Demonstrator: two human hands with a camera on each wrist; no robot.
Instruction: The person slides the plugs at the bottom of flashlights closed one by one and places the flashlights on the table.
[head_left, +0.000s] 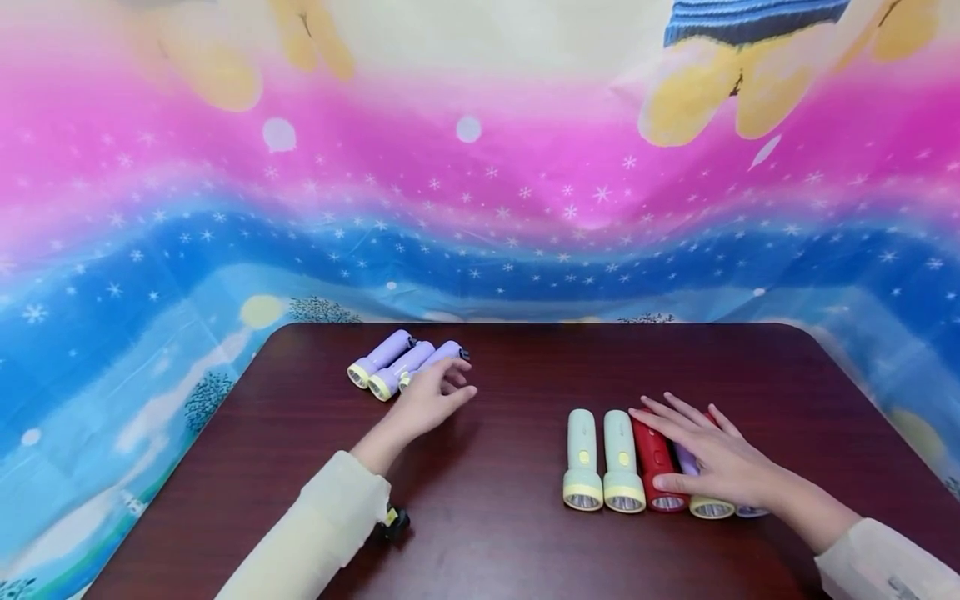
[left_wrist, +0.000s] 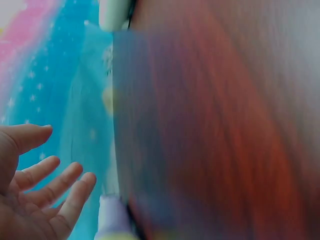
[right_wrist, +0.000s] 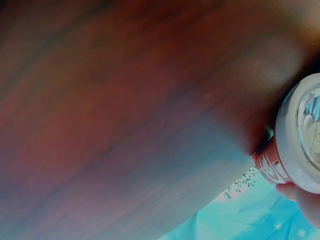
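Observation:
Three purple flashlights with yellow rims lie side by side at the table's back left; the left one [head_left: 381,358] and the middle one [head_left: 402,369] show most. My left hand [head_left: 429,402] hovers by the right one [head_left: 444,353], partly covering it, its fingers loosely bent around nothing. At the right is a row of flashlights: two pale green ones [head_left: 582,458] [head_left: 620,460], a red one [head_left: 655,457], a purple one [head_left: 686,460] and another mostly hidden at the end. Over the red and purple ones my right hand [head_left: 712,454] spreads its fingers.
The dark wooden table [head_left: 495,467] has a patterned cloth [head_left: 480,183] hanging behind it. A small black object [head_left: 395,522] shows beside the left sleeve. In the right wrist view, a flashlight's pale head [right_wrist: 295,120] fills the right edge.

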